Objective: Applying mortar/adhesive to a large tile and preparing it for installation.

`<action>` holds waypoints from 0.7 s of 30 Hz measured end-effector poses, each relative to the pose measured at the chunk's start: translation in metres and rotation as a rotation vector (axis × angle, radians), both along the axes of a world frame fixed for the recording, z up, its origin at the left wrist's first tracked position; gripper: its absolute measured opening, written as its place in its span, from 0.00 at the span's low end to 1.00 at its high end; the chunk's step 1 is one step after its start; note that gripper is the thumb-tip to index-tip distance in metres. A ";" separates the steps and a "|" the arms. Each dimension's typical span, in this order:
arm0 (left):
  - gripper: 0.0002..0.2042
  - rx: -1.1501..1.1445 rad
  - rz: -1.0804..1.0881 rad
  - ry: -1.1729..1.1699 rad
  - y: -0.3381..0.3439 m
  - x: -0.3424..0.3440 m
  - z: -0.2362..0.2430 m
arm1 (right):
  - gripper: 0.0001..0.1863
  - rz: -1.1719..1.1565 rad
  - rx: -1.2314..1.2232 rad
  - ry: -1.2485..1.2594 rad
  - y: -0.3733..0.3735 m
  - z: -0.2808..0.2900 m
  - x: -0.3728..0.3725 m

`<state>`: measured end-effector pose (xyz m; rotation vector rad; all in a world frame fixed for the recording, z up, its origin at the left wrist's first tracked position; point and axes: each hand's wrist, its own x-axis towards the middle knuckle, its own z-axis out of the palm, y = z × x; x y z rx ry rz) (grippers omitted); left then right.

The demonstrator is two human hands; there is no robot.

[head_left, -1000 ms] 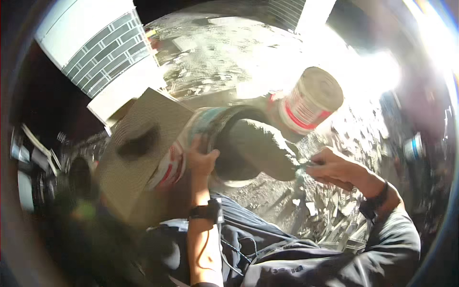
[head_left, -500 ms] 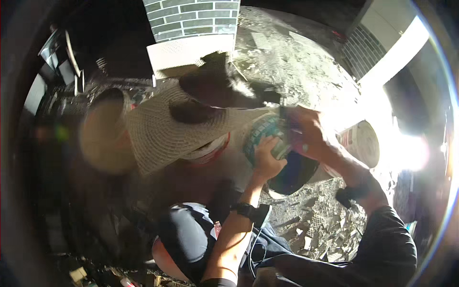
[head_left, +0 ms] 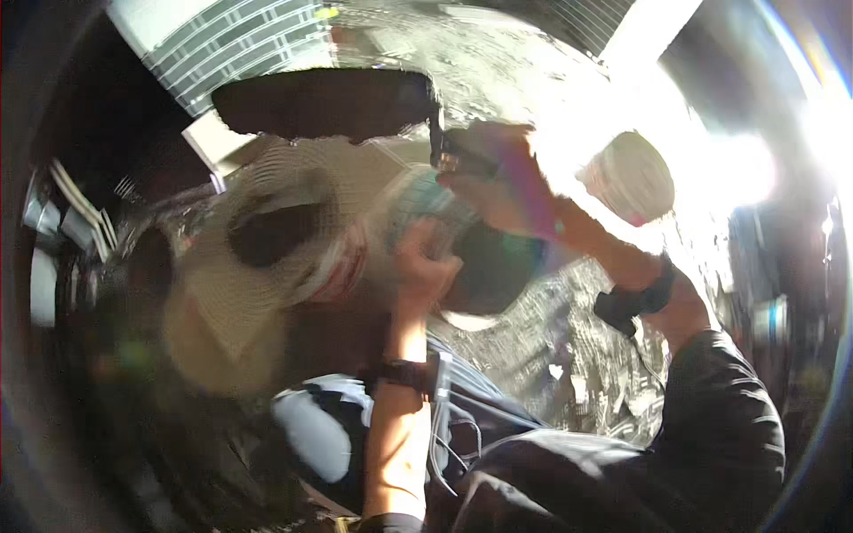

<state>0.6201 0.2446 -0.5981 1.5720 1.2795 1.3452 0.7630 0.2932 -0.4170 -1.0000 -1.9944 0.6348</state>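
Note:
My right hand (head_left: 493, 173) is closed around the handle of a trowel (head_left: 324, 105). Its wide dark blade reaches left, raised above a beige slab (head_left: 253, 306) whose face carries curved comb lines. A dark patch, perhaps the blade's shadow, lies across those lines. My left hand (head_left: 425, 266) is blurred, with fingers curled over the side of a teal bucket (head_left: 431, 191). A dark area (head_left: 498, 266), which looks like the bucket's mouth, shows to the right of that hand. Beneath the slab, a red and white bucket (head_left: 342, 262) is partly hidden.
A pale bucket (head_left: 635, 178) stands at the right in strong glare. Another round beige bucket (head_left: 218, 355) is at the left, blurred. A brick-patterned pillar (head_left: 240, 53) rises at the back. Rubble (head_left: 586, 382) covers the ground on the right.
The whole view has turned, so the scene sits further left and tilted. The trowel blade has swung to a long, level shape, clear of the slab. My left hand stays at the teal bucket.

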 end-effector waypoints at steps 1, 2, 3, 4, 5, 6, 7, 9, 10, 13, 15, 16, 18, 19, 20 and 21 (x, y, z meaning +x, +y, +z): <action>0.29 -0.195 -0.017 -0.038 -0.008 -0.012 0.001 | 0.15 -0.033 0.108 -0.108 -0.018 0.021 0.026; 0.30 -0.265 0.031 -0.030 -0.015 -0.027 0.006 | 0.15 -0.044 0.094 -0.155 -0.036 0.038 0.051; 0.32 -0.310 0.076 -0.031 -0.019 -0.035 0.023 | 0.16 -0.057 0.101 -0.213 -0.057 0.068 0.079; 0.32 -0.265 0.053 -0.012 -0.015 -0.013 0.018 | 0.16 -0.162 -0.016 -0.361 -0.080 0.082 0.121; 0.32 -0.214 0.076 0.035 -0.016 -0.011 0.016 | 0.16 -0.222 -0.129 -0.468 -0.103 0.091 0.149; 0.31 -0.140 0.052 0.003 -0.013 -0.027 0.000 | 0.16 -0.261 -0.306 -0.542 -0.122 0.101 0.166; 0.31 -0.146 0.026 0.002 -0.013 -0.014 0.003 | 0.17 -0.319 -0.491 -0.636 -0.137 0.108 0.187; 0.32 -0.118 0.022 0.053 -0.018 0.003 0.012 | 0.17 -0.349 -0.713 -0.534 -0.155 0.067 0.214; 0.32 -0.118 -0.020 0.047 -0.019 0.019 0.009 | 0.14 -0.296 -0.619 -0.618 -0.165 0.029 0.234; 0.31 -0.146 -0.078 -0.006 -0.026 0.035 -0.006 | 0.08 -0.263 -0.406 -0.595 -0.159 -0.085 0.232; 0.29 -0.062 -0.145 0.012 -0.030 0.054 -0.010 | 0.06 -0.294 -0.459 -0.562 -0.133 -0.236 0.251; 0.29 0.029 -0.119 0.167 -0.036 0.063 -0.004 | 0.07 -0.421 -0.500 -0.722 -0.123 -0.272 0.240; 0.30 0.011 -0.067 0.203 -0.047 0.054 -0.022 | 0.08 -0.271 -0.388 -0.891 -0.109 -0.261 0.187; 0.31 0.015 -0.061 0.176 -0.049 0.075 -0.026 | 0.08 -0.217 -0.203 -0.998 -0.114 -0.295 0.205; 0.33 0.050 -0.011 0.365 -0.056 0.076 -0.021 | 0.09 -0.230 -0.412 -0.766 -0.118 -0.308 0.191; 0.33 0.041 -0.015 0.374 -0.057 0.076 -0.020 | 0.11 -0.249 -0.610 -0.539 -0.129 -0.316 0.177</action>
